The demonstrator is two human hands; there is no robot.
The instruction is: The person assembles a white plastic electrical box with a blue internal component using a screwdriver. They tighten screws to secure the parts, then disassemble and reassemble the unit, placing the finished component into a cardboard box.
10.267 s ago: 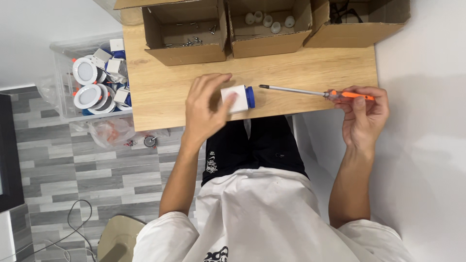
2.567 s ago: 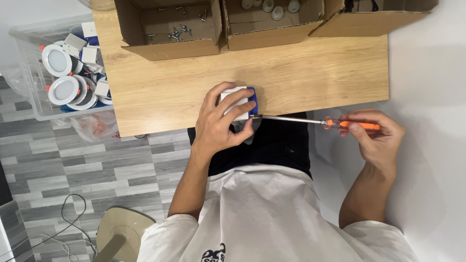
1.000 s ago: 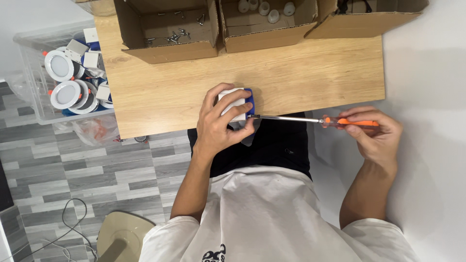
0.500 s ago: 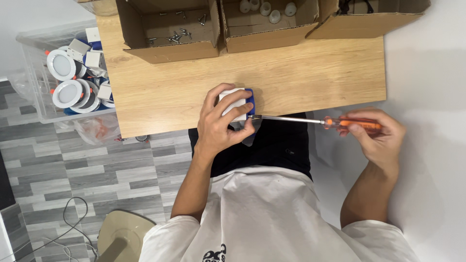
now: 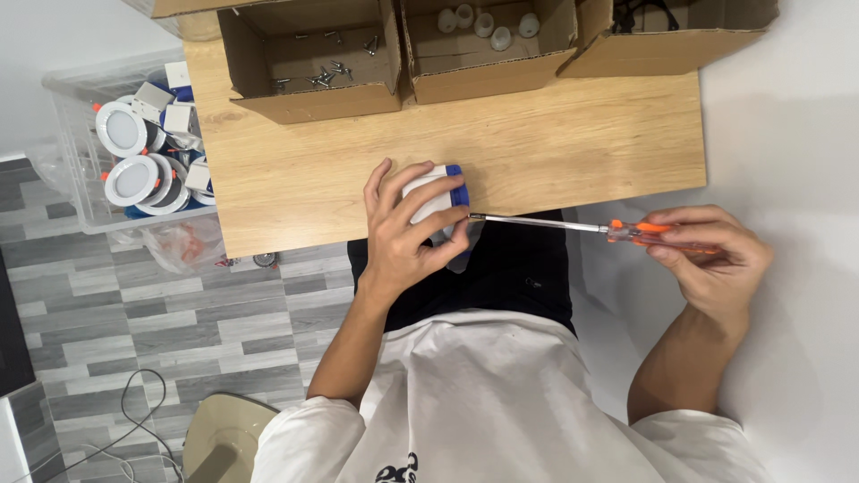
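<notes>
the left hand (image 5: 407, 228) wraps around a white and blue light fitting (image 5: 437, 195) at the near table (image 5: 573, 152) edge. the right hand (image 5: 711, 259) grips a screwdriver (image 5: 582, 227), its tip at the fitting. one cardboard box (image 5: 313, 58) holds screws (image 5: 335, 70), another box (image 5: 488, 45) white caps (image 5: 483, 22); a clear bin (image 5: 67, 152) holds round lights (image 5: 121, 130).

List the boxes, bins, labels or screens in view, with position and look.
Left cardboard box: table's far edge, brown, open, loose screws inside.
Middle cardboard box: beside it, brown, open, small white round parts.
Right cardboard box: brown, open, dark cable.
Clear plastic bin: left of table, round white fixtures.
</notes>
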